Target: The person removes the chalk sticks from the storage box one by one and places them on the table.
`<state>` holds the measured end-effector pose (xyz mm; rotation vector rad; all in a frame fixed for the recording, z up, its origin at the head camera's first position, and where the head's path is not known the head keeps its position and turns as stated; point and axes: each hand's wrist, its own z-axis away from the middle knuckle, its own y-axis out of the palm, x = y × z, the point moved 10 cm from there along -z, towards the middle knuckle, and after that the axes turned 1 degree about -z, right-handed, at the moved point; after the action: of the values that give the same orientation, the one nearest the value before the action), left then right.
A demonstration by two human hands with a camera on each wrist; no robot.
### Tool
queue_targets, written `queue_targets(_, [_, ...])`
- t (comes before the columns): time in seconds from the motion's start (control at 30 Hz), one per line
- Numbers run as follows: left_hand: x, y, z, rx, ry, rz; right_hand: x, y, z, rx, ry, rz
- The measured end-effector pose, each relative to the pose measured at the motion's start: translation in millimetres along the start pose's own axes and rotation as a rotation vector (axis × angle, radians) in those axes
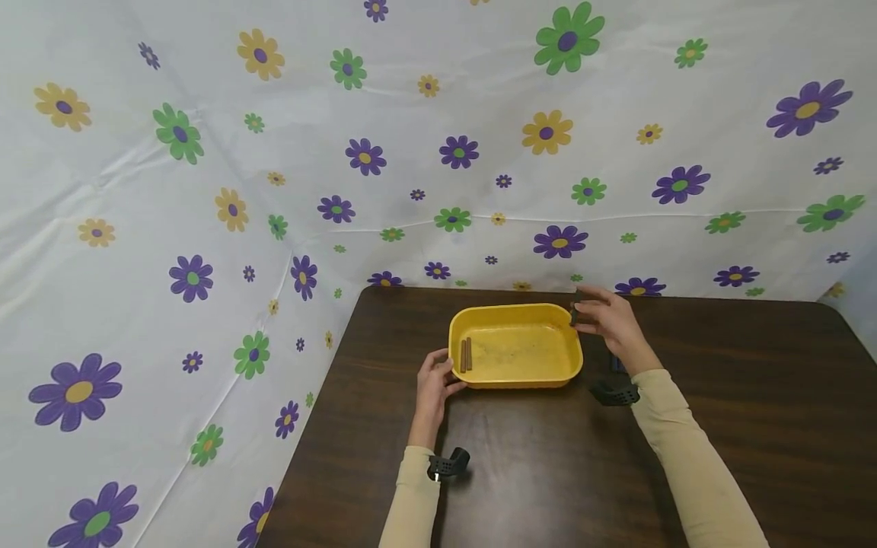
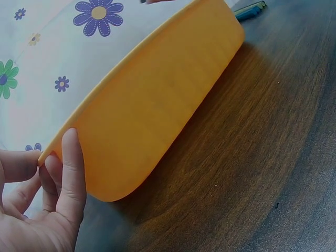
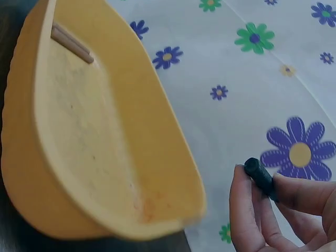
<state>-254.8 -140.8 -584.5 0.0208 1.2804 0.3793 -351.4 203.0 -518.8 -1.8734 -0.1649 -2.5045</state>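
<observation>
A shallow yellow plastic tub (image 1: 521, 383) stands on the table, with two brown sticks that look like crayons (image 1: 466, 355) lying side by side at its left end. My left hand (image 1: 433, 384) pinches the tub's left rim between thumb and fingers; the left wrist view shows this hand (image 2: 58, 184) at the corner of the rim. Just off the tub's right end, my right hand (image 1: 613, 323) holds a short dark green crayon (image 3: 260, 177) between thumb and fingertips, raised about rim height. Inside the tub, the floor beside the brown crayons shows small dark specks.
Beyond the tub's right end, partly hidden under my right wrist, lie dark blue and teal sticks (image 2: 251, 10). The dark wooden table (image 1: 534, 472) ends at a white flower-print sheet (image 1: 479, 190) at the back and left. Black straps with cameras (image 1: 448, 463) sit on both wrists.
</observation>
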Motion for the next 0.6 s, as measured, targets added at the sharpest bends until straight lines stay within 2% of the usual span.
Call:
queue_targets(0.3, [3.2,-0.8,-2.3,-0.024,-0.017,-0.014,-3,-31.1,4,-0.019,-0.017,-0.024])
queue_targets(0.6, [3.3,-0.3,-1.4,-0.002,-0.020,0.008,-15,-63.6,15,-0.076,-0.012,-0.083])
